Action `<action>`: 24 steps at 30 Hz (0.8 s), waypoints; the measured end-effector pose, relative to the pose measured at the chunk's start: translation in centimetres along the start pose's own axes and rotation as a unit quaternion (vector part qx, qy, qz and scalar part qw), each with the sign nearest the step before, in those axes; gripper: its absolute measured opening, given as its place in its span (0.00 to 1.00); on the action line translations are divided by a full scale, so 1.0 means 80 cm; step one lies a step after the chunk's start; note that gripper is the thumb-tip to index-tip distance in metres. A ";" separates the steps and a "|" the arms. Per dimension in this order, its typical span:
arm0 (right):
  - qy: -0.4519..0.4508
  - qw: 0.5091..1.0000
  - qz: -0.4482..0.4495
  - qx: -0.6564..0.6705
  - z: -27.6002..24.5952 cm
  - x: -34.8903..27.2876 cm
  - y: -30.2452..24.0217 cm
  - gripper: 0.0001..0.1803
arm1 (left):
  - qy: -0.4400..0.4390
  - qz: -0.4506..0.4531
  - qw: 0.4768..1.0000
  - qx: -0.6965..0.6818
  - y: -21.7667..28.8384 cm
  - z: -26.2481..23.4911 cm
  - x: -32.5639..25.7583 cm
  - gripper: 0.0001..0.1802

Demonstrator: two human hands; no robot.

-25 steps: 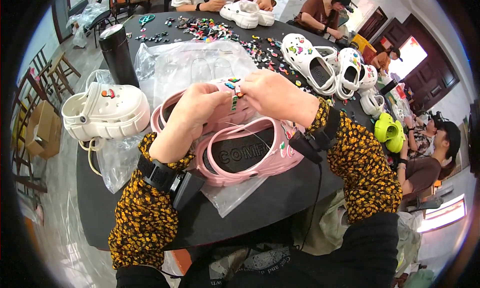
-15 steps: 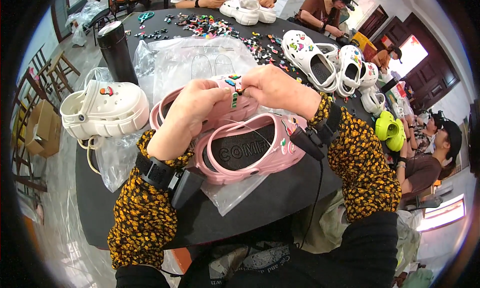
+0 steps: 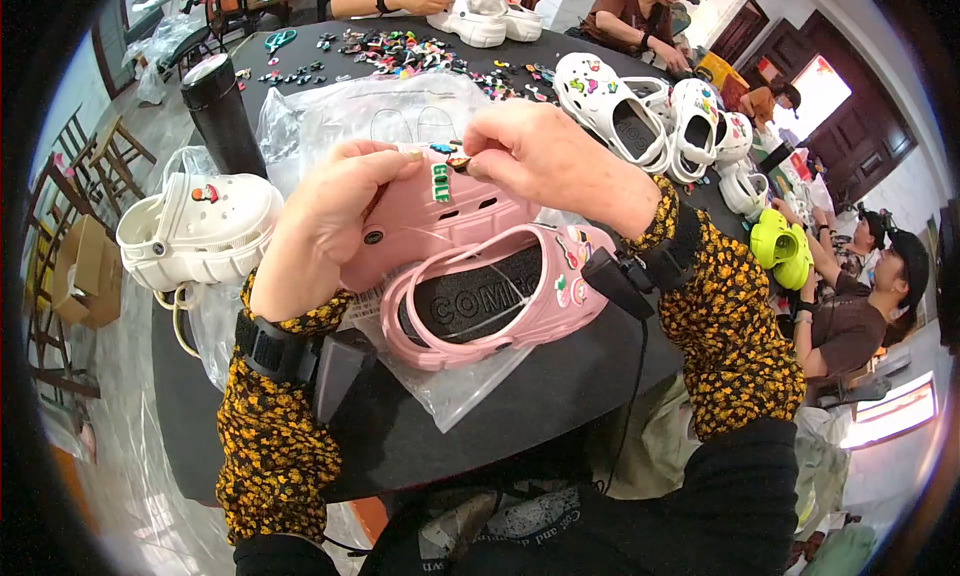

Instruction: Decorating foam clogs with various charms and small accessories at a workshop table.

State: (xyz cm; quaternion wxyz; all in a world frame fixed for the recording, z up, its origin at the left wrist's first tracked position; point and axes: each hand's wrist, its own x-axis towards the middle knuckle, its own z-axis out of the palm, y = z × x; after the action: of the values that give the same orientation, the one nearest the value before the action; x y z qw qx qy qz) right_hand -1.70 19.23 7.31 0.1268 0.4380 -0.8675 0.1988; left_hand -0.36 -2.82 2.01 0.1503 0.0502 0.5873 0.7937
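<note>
My left hand [image 3: 325,201] is closed round the heel side of a pink clog [image 3: 420,226], its thumb on the upper. A green letter charm [image 3: 441,184] sits on that clog's upper, with a small blue charm above it. With fingers pinched, my right hand [image 3: 545,161] holds a small dark charm [image 3: 458,163] against the upper; my fingers partly hide it. The other pink clog [image 3: 545,321], with a black insole and several charms on its toe, lies nearer me on a clear plastic bag [image 3: 450,396].
A white clog [image 3: 215,241] and a black bottle [image 3: 222,116] stand at the left. Many loose charms [image 3: 410,56] are spread at the back. White clogs [image 3: 610,111] and lime-green ones [image 3: 780,246] line the right. Other people sit around the black table [image 3: 420,456].
The held pink clog has turned, so its upper and the green charm face me more. My left hand has shifted left; the right still pinches at the upper.
</note>
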 end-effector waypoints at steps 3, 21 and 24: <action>0.040 0.994 -0.086 -0.057 -0.005 0.001 -0.003 0.06 | -0.003 0.011 0.999 -0.030 0.005 0.006 -0.004 0.07; 0.054 0.995 0.029 0.075 -0.018 0.000 -0.027 0.07 | -0.028 0.011 0.996 -0.088 0.009 -0.006 0.000 0.07; 0.034 0.999 0.006 0.037 -0.024 0.000 -0.029 0.07 | -0.006 0.010 0.996 -0.084 0.008 -0.004 0.001 0.07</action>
State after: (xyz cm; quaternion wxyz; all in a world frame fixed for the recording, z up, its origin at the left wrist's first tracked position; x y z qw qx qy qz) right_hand 0.28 18.87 9.51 0.1382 0.4302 -0.8574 0.2464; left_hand -0.63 -3.26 2.48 0.1495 0.0478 0.5169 0.8415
